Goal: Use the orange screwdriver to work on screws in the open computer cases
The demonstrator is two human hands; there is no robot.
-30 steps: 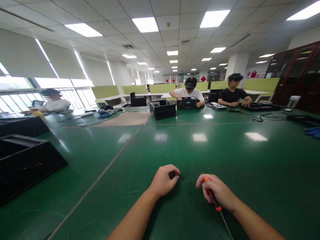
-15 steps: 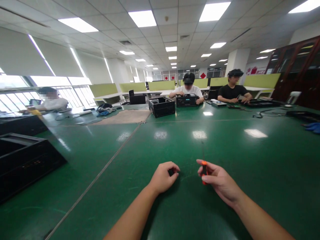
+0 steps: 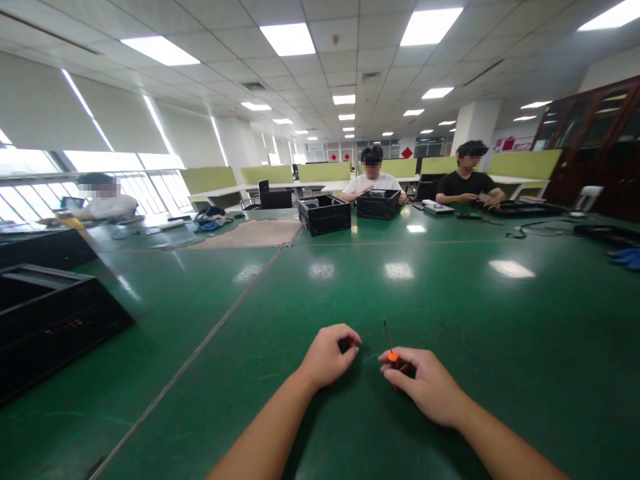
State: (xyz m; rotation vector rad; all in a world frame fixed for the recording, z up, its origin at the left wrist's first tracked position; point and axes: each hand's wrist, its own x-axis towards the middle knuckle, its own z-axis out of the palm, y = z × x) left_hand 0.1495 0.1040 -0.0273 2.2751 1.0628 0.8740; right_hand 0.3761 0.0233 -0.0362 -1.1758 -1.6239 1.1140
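Orange and black, the screwdriver has a slim dark shaft. The right hand is clamped round its handle, over the table toward the near edge. The left hand curls loosely; I cannot tell whether its fingertips meet. Aimed nearward 1 second ago, the shaft now points to the far edge.
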